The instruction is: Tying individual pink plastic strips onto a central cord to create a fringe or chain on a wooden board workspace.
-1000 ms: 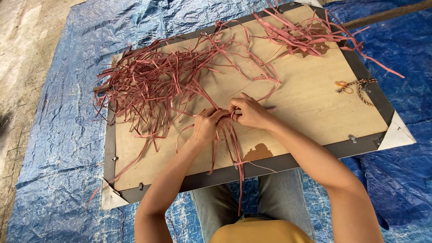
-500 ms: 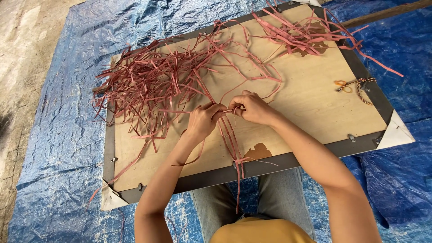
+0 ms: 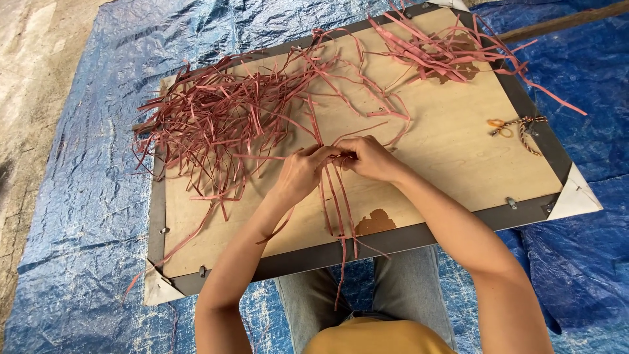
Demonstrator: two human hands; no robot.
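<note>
- Reddish strips point(image 3: 337, 196) are gathered in a small bundle at the middle of the board, pinched at the top between both hands; their loose ends hang down over the near edge of the board and past it toward the person's lap
- left hand point(image 3: 303, 172) is closed around the top of the bundle, fingers curled in, thumb side touching the other hand; right hand point(image 3: 371, 157) pinches the same spot from the other side, fingertips pressed together on the strips
- compared with the frame a second ago, the hands sit at much the same place on the board; the hanging strips now lie straighter and closer together below the hands, and one loose strip curls beside the left wrist
- big tangled pile of strips point(image 3: 216, 118) lies on the far left of the board, just beside the left hand; a smaller heap point(image 3: 439, 49) lies at the far right corner, well apart from the hands
- wooden board point(image 3: 445, 151) with a dark frame serves as the worktop; a dark stain shows near its front edge; a short braided cord point(image 3: 521, 128) lies by the right edge
- blue tarpaulin point(image 3: 85, 196) is spread under the board; bare concrete floor point(image 3: 33, 65) shows at the left; a wooden pole point(image 3: 563, 23) lies at the top right; the person's grey trousers show under the near edge
</note>
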